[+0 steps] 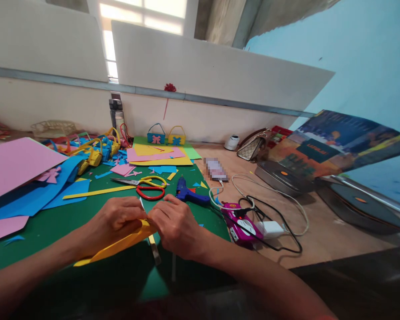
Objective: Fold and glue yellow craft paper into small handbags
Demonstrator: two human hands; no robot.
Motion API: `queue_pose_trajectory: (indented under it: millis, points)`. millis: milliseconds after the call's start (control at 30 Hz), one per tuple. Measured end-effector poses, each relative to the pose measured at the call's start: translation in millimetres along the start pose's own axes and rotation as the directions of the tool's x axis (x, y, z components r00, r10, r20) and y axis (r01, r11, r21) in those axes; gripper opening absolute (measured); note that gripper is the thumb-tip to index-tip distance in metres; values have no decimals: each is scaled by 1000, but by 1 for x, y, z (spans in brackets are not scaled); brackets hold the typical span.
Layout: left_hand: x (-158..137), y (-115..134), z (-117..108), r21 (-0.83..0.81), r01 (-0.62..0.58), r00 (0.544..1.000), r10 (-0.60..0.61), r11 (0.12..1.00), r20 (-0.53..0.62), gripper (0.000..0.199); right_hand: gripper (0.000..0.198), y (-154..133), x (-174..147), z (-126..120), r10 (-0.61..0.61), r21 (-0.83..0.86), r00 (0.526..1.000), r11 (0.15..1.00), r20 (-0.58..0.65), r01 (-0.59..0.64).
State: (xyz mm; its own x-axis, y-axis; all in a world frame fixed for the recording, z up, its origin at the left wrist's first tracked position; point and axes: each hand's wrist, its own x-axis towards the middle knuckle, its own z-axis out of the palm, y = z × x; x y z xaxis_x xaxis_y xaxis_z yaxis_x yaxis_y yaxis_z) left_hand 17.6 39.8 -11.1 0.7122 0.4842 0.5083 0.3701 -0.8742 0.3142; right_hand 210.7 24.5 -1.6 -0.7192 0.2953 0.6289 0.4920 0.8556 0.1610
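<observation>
Both my hands meet over the green mat [113, 275], pinching a folded piece of yellow paper [120, 246]. My left hand [118, 222] is closed on its upper edge, and the paper slants down to the lower left beneath it. Fingers of my right hand [176, 224] are closed at the paper's right end; the exact grip is hidden. Under the hands lies a narrow ruler-like strip [154, 249], partly covered. Just beyond them are scissors [150, 192] with a red and a yellow handle, a long yellow paper strip [100, 192] and a blue glue gun [191, 193].
Blue paper [60, 191], pink sheets [20, 164] and scraps cover the left side. Small yellow and blue paper bags [96, 153] are heaped behind. Two finished-looking paper bags [156, 138] stand by the wall. Rightward are a purple power strip [242, 226], cables, and a phone [215, 170].
</observation>
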Motion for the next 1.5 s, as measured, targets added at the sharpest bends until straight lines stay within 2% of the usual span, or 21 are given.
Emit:
queue_pose_trajectory:
  millis: [133, 167, 233, 367, 567, 700, 900, 1100, 1300, 1500]
  points:
    - [0, 5, -2, 33, -103, 978, 107, 994, -179, 24, 17, -1, 1, -3, 34, 105, 998, 994, -61, -27]
    - [1, 8, -5, 43, -76, 979, 83, 996, -186, 25, 15, -2, 1, -4, 48, 140, 996, 990, -81, -36]
    - [3, 15, -10, 63, -122, 974, 131, 991, -183, 24, 15, -1, 2, -6, 83, 204, 989, 977, -125, -56]
    - [8, 24, -18, 106, -120, 964, 142, 987, -226, 23, 15, 0, 3, -9, 138, 282, 975, 956, -173, -85]
    - [8, 25, -18, 249, -174, 918, 249, 953, -310, 20, 14, 1, 3, -9, 135, 292, 973, 953, -187, -77]
    - [6, 24, -16, 319, -202, 905, 301, 926, -301, 15, 12, 2, 3, -8, 130, 282, 972, 957, -197, -71]
    - [4, 25, -15, 368, -192, 917, 300, 910, -262, 16, 12, 2, 4, -7, 138, 282, 975, 956, -173, -85]
    - [2, 25, -13, 376, -158, 911, 281, 913, -300, 16, 12, 1, 3, -7, 81, 223, 986, 974, -145, -47]
    - [-4, 17, -8, 343, -112, 891, 247, 933, -381, 20, 26, 2, 0, -4, 46, 172, 991, 985, -122, -24]
    - [1, 25, -12, 327, -129, 894, 252, 936, -369, 17, 27, 1, 0, -4, 43, 162, 994, 986, -100, -26]
